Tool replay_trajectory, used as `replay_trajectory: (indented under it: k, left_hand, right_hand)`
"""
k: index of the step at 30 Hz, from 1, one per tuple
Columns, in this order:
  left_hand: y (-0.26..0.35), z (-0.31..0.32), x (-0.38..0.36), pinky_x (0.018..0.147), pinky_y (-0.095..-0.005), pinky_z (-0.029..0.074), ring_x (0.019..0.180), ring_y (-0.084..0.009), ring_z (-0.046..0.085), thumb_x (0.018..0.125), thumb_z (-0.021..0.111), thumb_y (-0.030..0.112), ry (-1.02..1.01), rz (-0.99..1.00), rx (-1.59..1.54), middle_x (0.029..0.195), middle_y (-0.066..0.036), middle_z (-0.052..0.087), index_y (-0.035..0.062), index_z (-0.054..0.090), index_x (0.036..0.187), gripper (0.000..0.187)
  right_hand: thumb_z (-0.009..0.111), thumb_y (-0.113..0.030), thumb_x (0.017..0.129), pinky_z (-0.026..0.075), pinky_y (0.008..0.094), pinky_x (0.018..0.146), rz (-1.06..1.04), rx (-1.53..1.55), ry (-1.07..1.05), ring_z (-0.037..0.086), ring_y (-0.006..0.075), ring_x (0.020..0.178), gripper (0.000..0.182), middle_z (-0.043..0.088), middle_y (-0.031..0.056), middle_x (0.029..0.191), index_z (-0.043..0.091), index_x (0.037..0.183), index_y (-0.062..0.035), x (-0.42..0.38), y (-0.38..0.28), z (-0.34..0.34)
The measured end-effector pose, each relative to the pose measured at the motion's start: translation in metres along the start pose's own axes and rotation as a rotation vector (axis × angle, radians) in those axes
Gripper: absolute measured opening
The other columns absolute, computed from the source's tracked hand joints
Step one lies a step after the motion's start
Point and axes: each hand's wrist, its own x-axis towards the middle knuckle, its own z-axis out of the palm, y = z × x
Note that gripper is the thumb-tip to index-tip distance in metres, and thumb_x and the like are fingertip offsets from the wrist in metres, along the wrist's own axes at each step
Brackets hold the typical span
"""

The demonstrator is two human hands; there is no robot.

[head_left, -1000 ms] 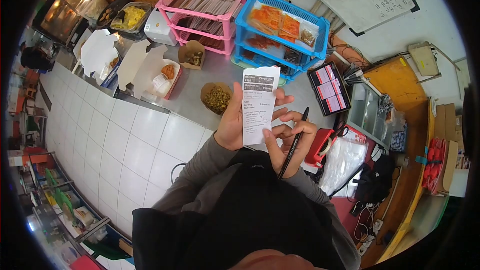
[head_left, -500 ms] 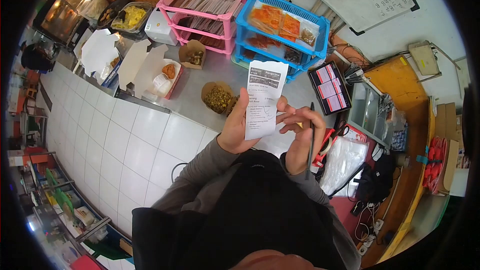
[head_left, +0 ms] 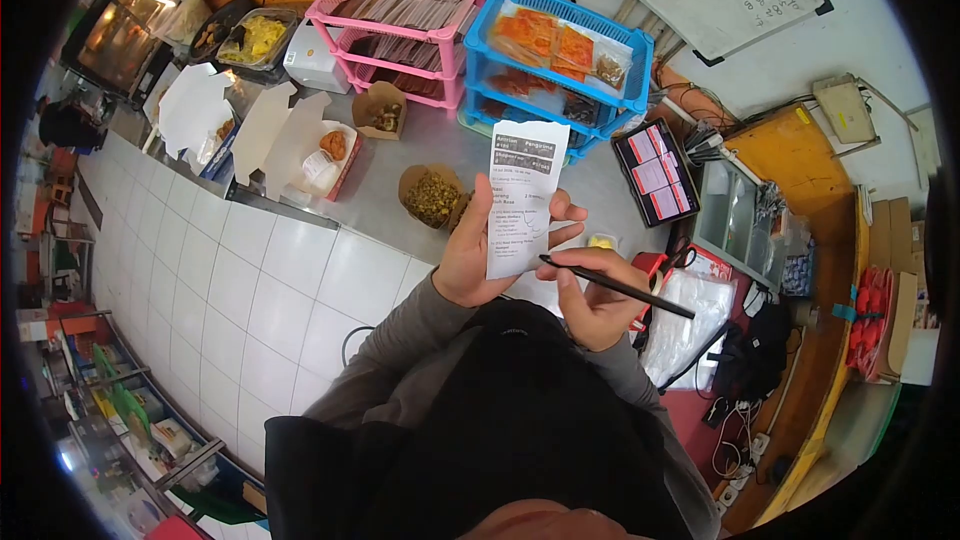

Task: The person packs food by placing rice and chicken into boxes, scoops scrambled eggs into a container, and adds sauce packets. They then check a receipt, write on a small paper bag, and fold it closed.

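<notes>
A printed paper receipt point(head_left: 522, 195) with a torn top edge is held up by my left hand point(head_left: 467, 248), thumb along its left side and fingertips showing past its right edge. Pen strokes mark the lower right of the print. My right hand point(head_left: 597, 302) grips a black pen point(head_left: 630, 289), its tip pointing left at the receipt's lower right edge. Beyond the receipt, to its left, an open brown box of chopped food point(head_left: 433, 196) stands on the metal counter point(head_left: 385, 183).
Pink stacked baskets point(head_left: 395, 15) and a blue basket rack point(head_left: 559, 50) line the back. Open food boxes point(head_left: 320, 162) stand at left. A tablet point(head_left: 655, 172) shows red and white panels at right, above plastic bags point(head_left: 680, 325).
The pen has swung from upright to pointing left, its tip now beside the receipt. My right hand has turned and closed into a writing grip. The receipt has barely moved.
</notes>
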Motion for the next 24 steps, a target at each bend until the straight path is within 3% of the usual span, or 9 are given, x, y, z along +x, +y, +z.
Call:
replay_trajectory:
  k: [2,6,12,15,18,22,24]
  left_hand:
    - [0.0,0.001,-0.001,0.11,-0.0523,0.033,0.12,-0.0305,0.048,0.098,0.019,0.061,0.051,-0.015,0.055,0.106,-0.011,0.05,0.0106,0.035,0.14,0.067]
    - [-0.001,0.0,-0.002,0.11,-0.053,0.032,0.122,-0.0311,0.047,0.098,0.019,0.061,0.046,-0.01,0.065,0.109,-0.011,0.05,0.0107,0.035,0.14,0.067]
    - [0.0,0.0,-0.003,0.11,-0.0546,0.031,0.123,-0.0311,0.046,0.098,0.019,0.061,0.069,0.004,0.032,0.11,-0.012,0.051,0.0108,0.035,0.14,0.067]
    - [0.001,-0.001,-0.004,0.11,-0.0548,0.031,0.123,-0.0311,0.046,0.098,0.02,0.061,0.063,0.008,0.043,0.11,-0.012,0.05,0.0108,0.035,0.14,0.067]
    - [0.003,-0.004,-0.004,0.11,-0.0547,0.031,0.123,-0.0312,0.046,0.098,0.02,0.061,0.06,0.007,0.01,0.111,-0.012,0.05,0.0106,0.035,0.14,0.067]
    - [0.004,-0.003,-0.005,0.111,-0.054,0.031,0.123,-0.0314,0.046,0.097,0.021,0.061,0.084,-0.013,0.038,0.111,-0.012,0.05,0.0103,0.036,0.139,0.068]
    - [0.005,-0.005,-0.005,0.111,-0.0537,0.031,0.124,-0.0315,0.045,0.097,0.022,0.062,0.084,-0.023,0.036,0.111,-0.012,0.05,0.0102,0.036,0.139,0.068]
  right_hand:
    - [0.064,0.006,0.078,0.053,0.0257,0.07,-0.033,-0.079,-0.039,0.068,0.0152,0.075,0.019,0.069,0.0127,0.085,0.066,0.097,0.0045,0.002,-0.001,0.002]
    - [0.063,0.007,0.079,0.052,0.0251,0.068,-0.076,-0.269,-0.012,0.066,0.0144,0.071,0.015,0.068,0.0103,0.078,0.067,0.093,0.0057,0.008,0.0,0.012]
    - [0.066,0.005,0.076,0.051,0.0245,0.065,-0.004,-0.15,-0.004,0.065,0.0125,0.071,0.018,0.068,0.0091,0.082,0.067,0.094,0.0027,0.003,0.009,0.008]
    - [0.065,0.005,0.078,0.051,0.024,0.065,-0.012,-0.237,-0.019,0.064,0.0114,0.072,0.016,0.068,0.0099,0.082,0.067,0.093,0.0038,0.005,0.005,0.009]
    - [0.066,0.004,0.078,0.051,0.0237,0.066,0.043,-0.098,0.033,0.064,0.0116,0.073,0.015,0.068,0.0102,0.082,0.067,0.093,0.0038,-0.002,0.007,0.008]
    - [0.069,0.003,0.075,0.05,0.0226,0.063,-0.05,-0.271,-0.122,0.064,0.0106,0.069,0.019,0.068,0.0099,0.081,0.068,0.094,0.0007,0.001,-0.002,0.018]
    - [0.069,0.002,0.075,0.051,0.0235,0.062,0.004,-0.198,-0.066,0.065,0.0109,0.068,0.02,0.068,0.0097,0.081,0.068,0.095,-0.0001,-0.002,0.007,0.022]
